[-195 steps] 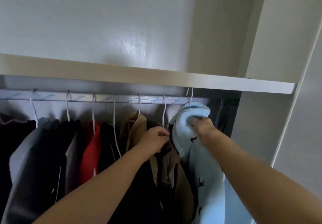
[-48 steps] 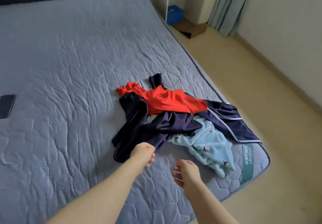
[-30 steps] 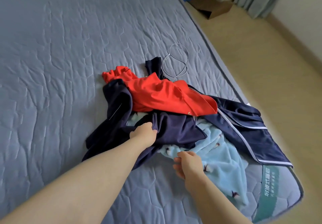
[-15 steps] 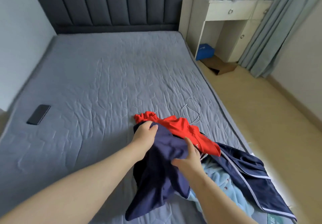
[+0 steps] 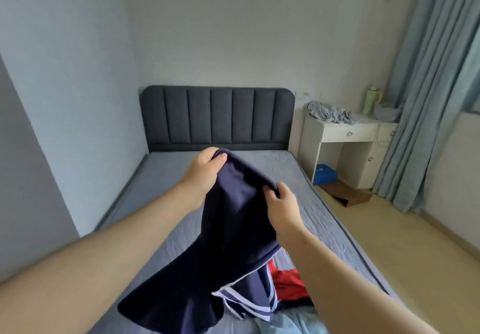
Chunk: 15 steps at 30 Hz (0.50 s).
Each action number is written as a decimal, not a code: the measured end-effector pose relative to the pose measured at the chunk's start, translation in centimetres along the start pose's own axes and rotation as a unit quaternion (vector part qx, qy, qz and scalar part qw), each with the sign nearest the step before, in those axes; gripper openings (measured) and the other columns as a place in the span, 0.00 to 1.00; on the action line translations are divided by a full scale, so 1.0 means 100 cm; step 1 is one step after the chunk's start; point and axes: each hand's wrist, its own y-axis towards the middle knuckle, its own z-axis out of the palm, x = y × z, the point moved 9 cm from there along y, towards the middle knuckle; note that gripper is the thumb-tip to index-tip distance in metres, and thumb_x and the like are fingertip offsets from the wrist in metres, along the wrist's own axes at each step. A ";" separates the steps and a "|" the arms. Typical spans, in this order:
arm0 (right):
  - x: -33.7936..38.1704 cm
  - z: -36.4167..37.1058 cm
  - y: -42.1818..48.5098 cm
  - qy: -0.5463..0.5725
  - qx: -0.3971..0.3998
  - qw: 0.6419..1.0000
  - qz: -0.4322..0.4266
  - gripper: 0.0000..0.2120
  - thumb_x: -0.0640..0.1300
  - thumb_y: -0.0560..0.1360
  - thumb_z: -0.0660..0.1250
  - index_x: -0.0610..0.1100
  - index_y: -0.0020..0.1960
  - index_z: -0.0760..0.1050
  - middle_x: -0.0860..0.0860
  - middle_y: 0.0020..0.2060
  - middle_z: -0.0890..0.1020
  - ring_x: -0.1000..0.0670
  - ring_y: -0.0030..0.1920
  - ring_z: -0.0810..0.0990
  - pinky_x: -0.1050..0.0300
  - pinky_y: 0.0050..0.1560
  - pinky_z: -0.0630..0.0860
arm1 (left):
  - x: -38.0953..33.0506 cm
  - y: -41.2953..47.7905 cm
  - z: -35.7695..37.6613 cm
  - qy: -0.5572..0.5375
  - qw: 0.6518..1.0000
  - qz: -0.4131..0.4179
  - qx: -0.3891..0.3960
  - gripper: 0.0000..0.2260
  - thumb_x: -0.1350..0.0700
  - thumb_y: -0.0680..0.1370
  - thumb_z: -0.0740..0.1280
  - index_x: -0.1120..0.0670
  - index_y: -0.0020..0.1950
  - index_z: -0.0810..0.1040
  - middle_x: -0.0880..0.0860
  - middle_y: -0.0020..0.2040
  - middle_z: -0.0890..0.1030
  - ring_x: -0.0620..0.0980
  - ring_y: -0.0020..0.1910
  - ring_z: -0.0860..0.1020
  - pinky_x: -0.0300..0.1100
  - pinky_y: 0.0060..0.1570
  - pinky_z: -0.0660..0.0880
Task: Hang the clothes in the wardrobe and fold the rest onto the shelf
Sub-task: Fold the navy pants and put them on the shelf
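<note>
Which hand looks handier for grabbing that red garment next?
Probably the right hand: the red garment lies just below its forearm; the left hand grips the navy garment farther away.

Soft, even daylight
Light enters from the right, by the curtain [image 5: 426, 87]; shadows are weak, the edges bend outward, and details look slightly soft.

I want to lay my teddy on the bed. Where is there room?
The mattress is bare from the headboard down beside the wall. The near right corner is crowded: a red garment and a light blue garment lie there.
</note>
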 end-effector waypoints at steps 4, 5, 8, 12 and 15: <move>0.094 0.017 0.000 0.135 0.015 0.991 -0.017 0.10 0.41 0.78 0.56 0.48 0.41 0.71 0.53 0.38 0.77 0.54 0.40 0.74 0.61 0.37 0.69 | -0.041 -0.016 -0.056 0.068 0.997 0.039 0.025 0.04 0.56 0.78 0.63 0.52 0.52 0.76 0.53 0.50 0.80 0.50 0.50 0.77 0.42 0.49 0.74; 0.107 0.019 0.001 0.146 0.021 0.989 -0.018 0.10 0.41 0.78 0.55 0.49 0.41 0.72 0.52 0.39 0.78 0.54 0.41 0.74 0.60 0.37 0.71 | -0.036 -0.020 -0.053 0.069 0.996 0.025 0.060 0.07 0.55 0.77 0.66 0.49 0.54 0.74 0.50 0.52 0.79 0.48 0.53 0.78 0.38 0.48 0.75; 0.171 0.044 -0.013 0.215 0.064 0.974 -0.040 0.12 0.40 0.77 0.54 0.50 0.41 0.73 0.51 0.40 0.78 0.52 0.42 0.75 0.58 0.39 0.74 | -0.036 -0.044 -0.065 0.131 0.984 0.006 0.117 0.22 0.57 0.73 0.71 0.44 0.61 0.65 0.40 0.54 0.73 0.39 0.53 0.74 0.31 0.46 0.72; 0.233 0.065 -0.028 0.309 0.123 0.939 -0.085 0.12 0.40 0.77 0.55 0.50 0.41 0.74 0.51 0.37 0.79 0.53 0.37 0.77 0.61 0.37 0.75 | -0.026 -0.045 -0.094 0.165 0.985 -0.054 -0.012 0.06 0.64 0.79 0.62 0.62 0.54 0.77 0.58 0.48 0.77 0.50 0.49 0.72 0.44 0.54 0.72; 0.245 0.079 -0.038 0.344 0.196 0.913 -0.101 0.05 0.45 0.79 0.59 0.50 0.49 0.73 0.51 0.39 0.78 0.57 0.31 0.78 0.65 0.29 0.73 | -0.019 -0.047 -0.127 0.117 0.975 -0.157 -0.104 0.07 0.57 0.78 0.63 0.57 0.53 0.77 0.60 0.49 0.80 0.56 0.46 0.78 0.48 0.51 0.75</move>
